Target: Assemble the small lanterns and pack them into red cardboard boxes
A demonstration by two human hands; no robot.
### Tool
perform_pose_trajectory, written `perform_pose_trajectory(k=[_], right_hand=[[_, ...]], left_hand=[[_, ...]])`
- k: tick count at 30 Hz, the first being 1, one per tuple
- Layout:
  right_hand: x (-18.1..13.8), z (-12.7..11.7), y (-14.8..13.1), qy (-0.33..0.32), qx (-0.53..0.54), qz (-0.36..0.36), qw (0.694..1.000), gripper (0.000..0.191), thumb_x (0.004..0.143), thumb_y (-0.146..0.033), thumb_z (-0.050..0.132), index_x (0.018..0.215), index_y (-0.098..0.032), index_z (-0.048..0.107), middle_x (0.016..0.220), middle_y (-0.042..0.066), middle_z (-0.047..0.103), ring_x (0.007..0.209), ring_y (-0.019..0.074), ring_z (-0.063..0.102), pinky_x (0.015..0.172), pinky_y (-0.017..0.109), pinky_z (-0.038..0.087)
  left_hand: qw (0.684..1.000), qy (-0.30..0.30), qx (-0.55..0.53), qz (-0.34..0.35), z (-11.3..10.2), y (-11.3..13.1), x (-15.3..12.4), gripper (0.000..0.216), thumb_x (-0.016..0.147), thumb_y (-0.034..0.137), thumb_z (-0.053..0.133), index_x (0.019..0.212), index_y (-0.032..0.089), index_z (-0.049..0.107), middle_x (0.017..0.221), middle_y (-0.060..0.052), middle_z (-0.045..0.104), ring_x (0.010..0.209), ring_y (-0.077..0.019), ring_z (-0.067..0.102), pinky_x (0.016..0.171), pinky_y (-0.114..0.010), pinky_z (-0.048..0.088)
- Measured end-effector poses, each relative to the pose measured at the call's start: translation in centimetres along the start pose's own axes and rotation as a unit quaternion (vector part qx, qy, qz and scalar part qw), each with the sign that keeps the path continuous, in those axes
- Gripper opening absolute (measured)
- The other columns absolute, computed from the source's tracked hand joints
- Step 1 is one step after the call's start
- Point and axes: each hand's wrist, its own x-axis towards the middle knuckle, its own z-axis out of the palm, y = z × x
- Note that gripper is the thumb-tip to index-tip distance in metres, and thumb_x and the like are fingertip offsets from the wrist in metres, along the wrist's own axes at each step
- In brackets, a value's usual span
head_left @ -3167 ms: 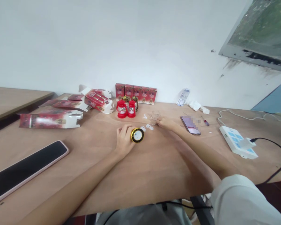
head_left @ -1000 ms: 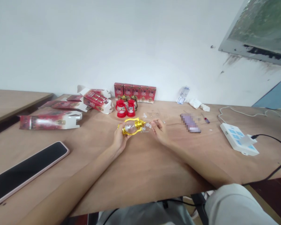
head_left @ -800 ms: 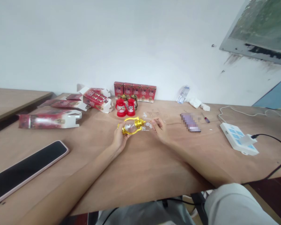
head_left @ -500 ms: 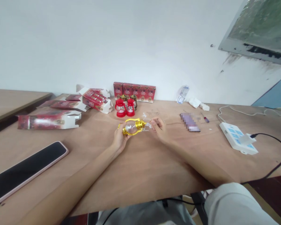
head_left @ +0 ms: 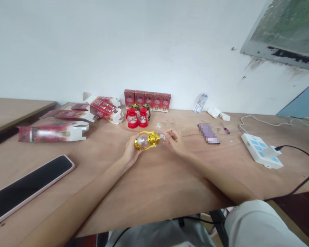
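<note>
My left hand (head_left: 132, 150) is closed round the base of a small gold lantern (head_left: 145, 140) with a clear globe. The lantern lies on its side in the air above the table, its top pointing right. At that top, the fingers of my right hand (head_left: 175, 141) pinch a small clear, whitish piece (head_left: 162, 136); its exact kind is too small to make out. Just behind stand two red lanterns (head_left: 132, 118) side by side, with bronze-coloured lanterns (head_left: 147, 109) partly hidden behind them.
Several red boxes (head_left: 144, 100) line the wall. Opened cartons (head_left: 51, 132) lie at left, near a dark-screened phone (head_left: 33, 188). To the right are a purple phone (head_left: 208, 133), a small screwdriver (head_left: 227, 130), crumpled tissue (head_left: 213, 112) and a white power strip (head_left: 260, 151) with cables.
The clear piece in my right fingers is now closer to the lantern's top, and the right hand has shifted very slightly left. My left hand keeps its hold on the lantern.
</note>
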Motion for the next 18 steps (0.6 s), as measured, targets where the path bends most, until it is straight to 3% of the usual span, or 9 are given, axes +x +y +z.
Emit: perform_pose_trajectory(k=[6,18], right_hand=[[0.25,-0.56,-0.58,-0.031,-0.055,-0.008,0.998,0.026,0.084,-0.046,0.053,0.079,-0.021,0.057,0.057,-0.006,0.044,0.051,0.0080,0.038,0.050,0.022,0.028],[0.36,-0.65,-0.32,-0.042,-0.051,0.002,0.998,0.029,0.083,-0.049,0.053,0.078,-0.021,0.056,0.057,-0.006,0.044,0.051,0.0080,0.039,0.049,0.021,0.030]], left_hand=[[0.999,-0.008,0.026,0.045,-0.19,-0.22,-0.12,0.024,0.064,0.033,0.068,0.079,0.015,0.061,0.071,0.001,0.064,0.060,-0.0118,0.059,0.054,-0.024,0.053],[0.998,-0.008,0.032,0.048,0.07,-0.21,-0.49,0.033,0.057,0.035,0.072,0.079,0.014,0.060,0.069,0.000,0.064,0.062,-0.0139,0.061,0.056,-0.026,0.054]])
